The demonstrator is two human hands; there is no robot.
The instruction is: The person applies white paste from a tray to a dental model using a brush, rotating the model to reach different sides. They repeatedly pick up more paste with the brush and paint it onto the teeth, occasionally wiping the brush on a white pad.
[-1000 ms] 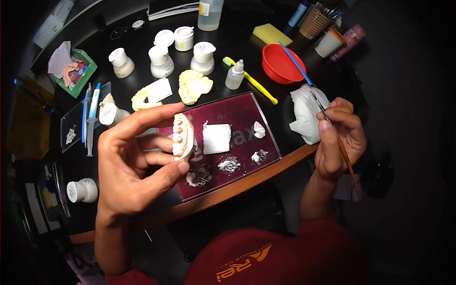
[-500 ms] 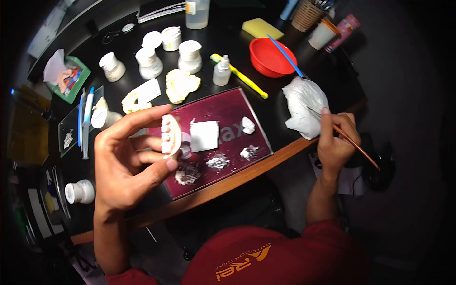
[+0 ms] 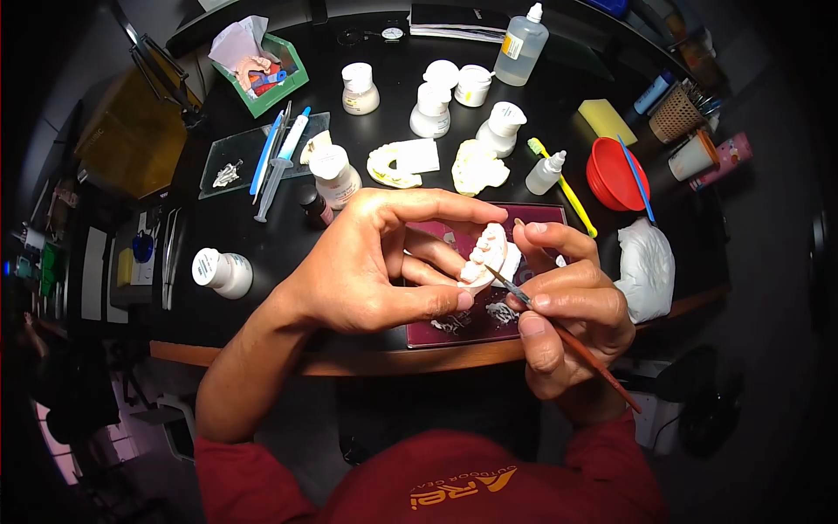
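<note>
Above the maroon slab [image 3: 541, 215], the left hand [image 3: 371, 266] pinches the dental cast [image 3: 491, 248] between thumb and fingertips. The right hand [image 3: 580, 301] grips the thin paintbrush [image 3: 583, 351], its tip at the cast's teeth, contact unclear; right of the slab lies crumpled white tissue [image 3: 648, 272], and beyond its far right corner, the red bowl [image 3: 611, 179].

The dental model [image 3: 485, 255] was positioned above the slab [image 3: 543, 213]; the bowl [image 3: 607, 177] was located right of the dropper bottle [image 3: 544, 175], behind the tissue [image 3: 647, 272].
</note>
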